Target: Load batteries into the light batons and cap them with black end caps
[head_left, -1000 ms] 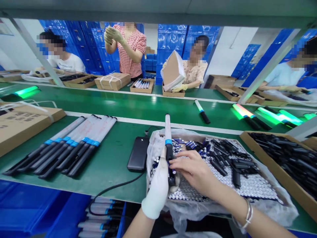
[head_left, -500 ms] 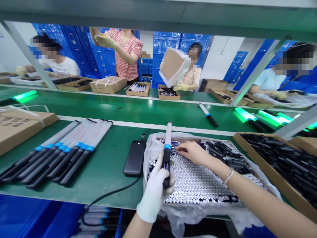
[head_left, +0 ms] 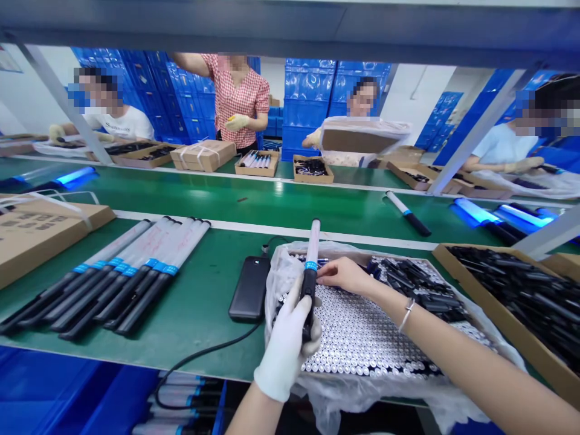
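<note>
My left hand, in a white glove, is closed around the black handle of a light stick. The stick stands nearly upright, with a blue band and a pale tube above the handle. My bare right hand is beside the handle just below the band, thumb and fingertips pinched together. What they hold, if anything, is hidden. Both hands are over a plastic-lined box of batteries, packed upright in rows. Loose black parts lie on top of the batteries toward the back right.
Several light sticks lie side by side at left, near a strapped carton. A black power bank with a cable sits left of the batteries. At right is a carton of black parts. Co-workers work beyond the green belt.
My right hand has moved slightly left, from over the batteries to the stick's handle. The handle has turned, so its inside batteries no longer show. Lit sticks on the belt went from green to blue.
</note>
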Available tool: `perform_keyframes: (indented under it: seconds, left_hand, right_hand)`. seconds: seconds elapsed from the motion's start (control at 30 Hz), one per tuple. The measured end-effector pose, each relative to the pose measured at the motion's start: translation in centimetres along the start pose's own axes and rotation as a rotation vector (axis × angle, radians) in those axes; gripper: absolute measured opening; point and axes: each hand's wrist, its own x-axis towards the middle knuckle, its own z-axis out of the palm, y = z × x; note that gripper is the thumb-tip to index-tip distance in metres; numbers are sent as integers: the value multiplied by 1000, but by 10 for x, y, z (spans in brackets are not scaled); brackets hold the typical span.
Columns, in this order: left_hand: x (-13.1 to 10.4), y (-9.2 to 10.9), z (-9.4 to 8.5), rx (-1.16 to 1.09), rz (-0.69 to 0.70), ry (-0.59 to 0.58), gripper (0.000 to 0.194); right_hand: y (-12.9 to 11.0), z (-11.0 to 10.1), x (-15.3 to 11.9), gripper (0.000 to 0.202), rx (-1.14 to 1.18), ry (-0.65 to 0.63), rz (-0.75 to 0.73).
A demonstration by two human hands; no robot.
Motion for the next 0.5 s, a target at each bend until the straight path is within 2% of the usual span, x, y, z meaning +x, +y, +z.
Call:
perform_keyframes:
  seconds: [0.13, 0.23, 0.4, 0.5]
  left_hand:
    - [-3, 1, 1, 6, -6, 10, 69]
    - [-3, 1, 0, 23, -6, 8, 71]
    - [-2, -1, 0, 48, 14, 14, 70]
    - [-1, -3, 0, 57, 28, 30, 66]
  right_hand:
    - [-7, -1, -2, 14, -94, 64, -22]
    - [-11, -1, -4, 20, -178, 142, -39]
    - [-14, 2, -8, 19, -265, 127, -68]
    - [-15, 10, -7, 21, -347, 173, -87]
